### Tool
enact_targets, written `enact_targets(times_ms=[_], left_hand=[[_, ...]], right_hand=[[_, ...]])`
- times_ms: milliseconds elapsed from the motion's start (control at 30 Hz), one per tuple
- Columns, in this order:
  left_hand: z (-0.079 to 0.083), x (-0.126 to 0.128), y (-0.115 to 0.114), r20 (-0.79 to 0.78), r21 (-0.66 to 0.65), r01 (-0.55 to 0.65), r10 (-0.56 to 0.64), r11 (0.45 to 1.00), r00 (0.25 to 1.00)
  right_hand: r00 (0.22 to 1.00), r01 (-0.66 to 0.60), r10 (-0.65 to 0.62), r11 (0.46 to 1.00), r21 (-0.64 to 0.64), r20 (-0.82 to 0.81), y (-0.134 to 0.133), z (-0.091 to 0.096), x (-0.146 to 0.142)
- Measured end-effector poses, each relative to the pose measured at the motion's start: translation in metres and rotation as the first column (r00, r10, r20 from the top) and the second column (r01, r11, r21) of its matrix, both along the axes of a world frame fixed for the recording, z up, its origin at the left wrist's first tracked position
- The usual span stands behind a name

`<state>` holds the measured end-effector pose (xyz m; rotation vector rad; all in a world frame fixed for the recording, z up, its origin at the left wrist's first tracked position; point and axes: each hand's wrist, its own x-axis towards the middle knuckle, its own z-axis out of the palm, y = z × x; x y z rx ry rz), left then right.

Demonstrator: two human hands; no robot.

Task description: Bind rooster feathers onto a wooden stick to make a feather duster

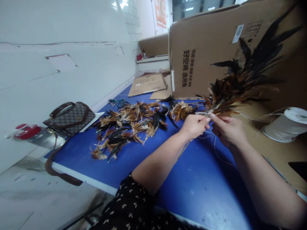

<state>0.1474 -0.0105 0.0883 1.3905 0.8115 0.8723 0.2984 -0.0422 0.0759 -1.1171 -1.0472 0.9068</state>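
A large bunch of brown and black feathers (236, 84) points up and to the right, its bound base between my two hands. My left hand (195, 126) is closed around the lower end, where a thin stick seems to run down under the wrist. My right hand (226, 127) pinches at the base, thumb and fingertips together beside the left fingers. Pale string (217, 150) trails below the hands onto the blue table (192, 182). Another strand stretches right toward a white spool (280, 127). What lies right under the fingertips is hidden.
Many loose feather tufts (134, 121) lie left of my hands. A brown patterned handbag (72, 119) and a red-capped bottle (35, 135) stand at the far left. A big cardboard box (203, 57) rises behind, with flattened cardboard (148, 83) beside it.
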Motion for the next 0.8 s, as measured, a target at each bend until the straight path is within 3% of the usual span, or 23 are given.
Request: enact_targets(times_ms=[100,200,333,400,533,633,800], left_hand=[[0.01,-0.004,-0.003,0.037,-0.083,-0.002,0.005,0.997,0.999],[0.014,-0.007,-0.004,-0.012,-0.073,-0.039,0.038,0.997,0.999],[0.006,-0.004,-0.003,-0.132,0.139,-0.111,0.13,0.984,0.983],[-0.003,-0.001,0.0,-0.175,0.343,-0.131,0.201,0.93,0.964],[-0.021,0.008,0.005,-0.236,0.694,-0.089,0.343,0.715,0.909],[-0.034,0.013,0.006,-0.278,0.78,-0.043,0.408,0.624,0.87],[-0.055,0.02,0.005,-0.346,0.814,-0.012,0.502,0.58,0.793]], right_hand=[[0.999,-0.02,0.019,1.0,-0.019,-0.047,0.0,0.0,-0.001],[0.999,-0.024,0.022,0.999,-0.038,-0.046,-0.001,0.0,-0.003],[1.0,-0.02,0.02,0.998,-0.053,0.001,-0.001,0.0,-0.006],[1.0,0.004,-0.002,0.998,-0.059,0.023,0.0,-0.002,-0.007],[0.996,0.092,-0.091,0.993,-0.072,0.015,0.004,-0.009,-0.007],[0.992,0.126,-0.124,0.989,-0.079,0.031,0.007,-0.014,-0.009],[0.979,0.199,-0.197,0.979,-0.049,0.053,0.01,-0.023,-0.016]])
